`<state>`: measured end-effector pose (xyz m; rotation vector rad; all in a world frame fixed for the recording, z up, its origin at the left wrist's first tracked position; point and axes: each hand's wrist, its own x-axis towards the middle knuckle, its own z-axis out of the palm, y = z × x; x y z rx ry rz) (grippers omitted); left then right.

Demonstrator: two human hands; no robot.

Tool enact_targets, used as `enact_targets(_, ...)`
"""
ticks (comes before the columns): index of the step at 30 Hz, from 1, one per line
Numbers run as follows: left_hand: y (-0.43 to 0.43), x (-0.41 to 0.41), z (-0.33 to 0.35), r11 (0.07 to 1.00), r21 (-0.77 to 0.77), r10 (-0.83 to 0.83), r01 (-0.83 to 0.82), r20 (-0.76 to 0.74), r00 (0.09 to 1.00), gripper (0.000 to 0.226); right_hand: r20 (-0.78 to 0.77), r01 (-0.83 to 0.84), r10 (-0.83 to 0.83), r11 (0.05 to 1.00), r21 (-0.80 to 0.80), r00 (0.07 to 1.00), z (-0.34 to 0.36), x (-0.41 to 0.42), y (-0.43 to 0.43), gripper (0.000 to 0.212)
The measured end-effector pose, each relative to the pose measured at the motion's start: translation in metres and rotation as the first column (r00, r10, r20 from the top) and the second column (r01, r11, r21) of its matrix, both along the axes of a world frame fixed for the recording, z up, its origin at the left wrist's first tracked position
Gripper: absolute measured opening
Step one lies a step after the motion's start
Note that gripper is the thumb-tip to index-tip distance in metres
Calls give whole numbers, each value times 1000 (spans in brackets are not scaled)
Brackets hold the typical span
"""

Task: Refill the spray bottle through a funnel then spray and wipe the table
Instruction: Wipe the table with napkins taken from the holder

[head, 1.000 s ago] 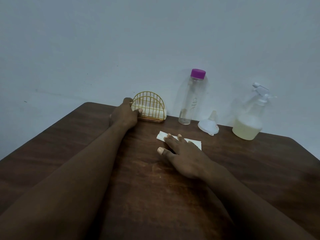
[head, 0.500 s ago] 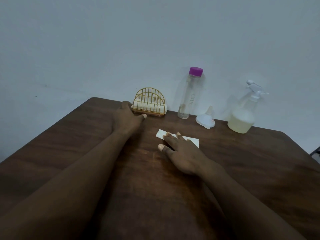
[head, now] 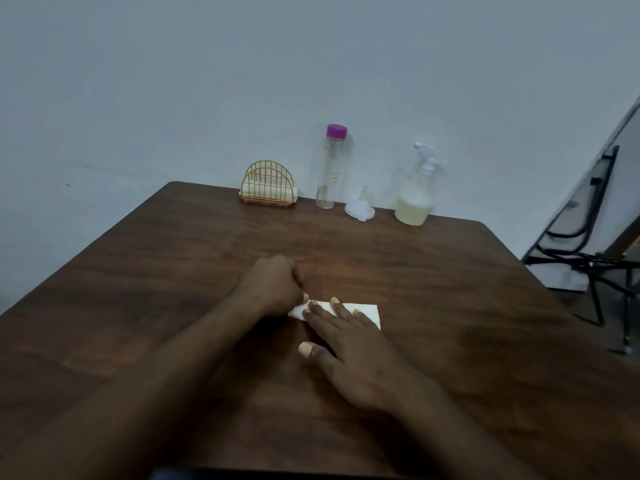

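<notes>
A white folded napkin (head: 367, 312) lies on the brown wooden table (head: 450, 289) near its middle. My right hand (head: 349, 344) presses flat on it with straight fingers. My left hand (head: 273, 289) is curled at the napkin's left end and pinches its edge. At the back by the wall stand a clear spray bottle (head: 417, 199) with pale yellow liquid, a white funnel (head: 360, 206) lying upside down, and a tall clear bottle (head: 328, 168) with a purple cap.
A gold wire napkin holder (head: 268, 184) with white napkins stands at the back left by the wall. A black metal frame (head: 595, 244) stands beyond the table's right edge.
My left hand left the napkin holder and came back to the napkin's left end. My right hand drew the napkin toward me across the table. The view pulled back.
</notes>
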<state>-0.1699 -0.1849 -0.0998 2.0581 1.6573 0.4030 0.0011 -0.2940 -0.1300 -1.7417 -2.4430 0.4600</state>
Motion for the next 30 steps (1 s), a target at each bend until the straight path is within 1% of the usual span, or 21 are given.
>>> enact_targets(5,-52,7,1,996,-57,-60,64,64,996,9,37,25,-27,999,31,999,2,12,-60,67)
enact_targets(10,-104,19,-1,990,-47,-137,136,-19,990,13,49,26,-30,996,86,998,-3,26,-122,71)
enact_targets(12,-123,24,0,986,-40,-165,164,-28,986,13,52,32,-37,995,93,998,-4,31,-143,75)
enact_targets(17,-161,34,3,977,28,-207,209,-67,976,11,49,25,-31,992,120,998,-7,42,-180,78)
enact_targets(19,-171,36,3,973,48,-221,224,-55,974,11,50,29,-37,987,159,998,-8,46,-187,81)
enact_targets(23,-182,42,1,972,54,-230,230,-2,973,15,35,69,-85,945,318,996,-10,54,-190,80)
enact_targets(25,-183,42,-1,976,48,-215,214,18,976,18,53,66,-89,941,331,995,-15,59,-190,76)
enact_targets(26,-185,42,-2,977,67,-206,204,24,978,20,61,59,-84,942,331,995,-18,62,-190,74)
enact_targets(27,-187,42,-4,972,123,-205,201,20,979,23,68,51,-78,939,341,995,-21,64,-192,72)
enact_targets(28,-189,42,-6,955,211,-215,208,7,977,25,70,45,-75,931,362,995,-24,66,-194,71)
enact_targets(30,-198,41,-11,878,397,-271,268,-48,961,31,48,60,-90,900,432,995,-29,69,-196,67)
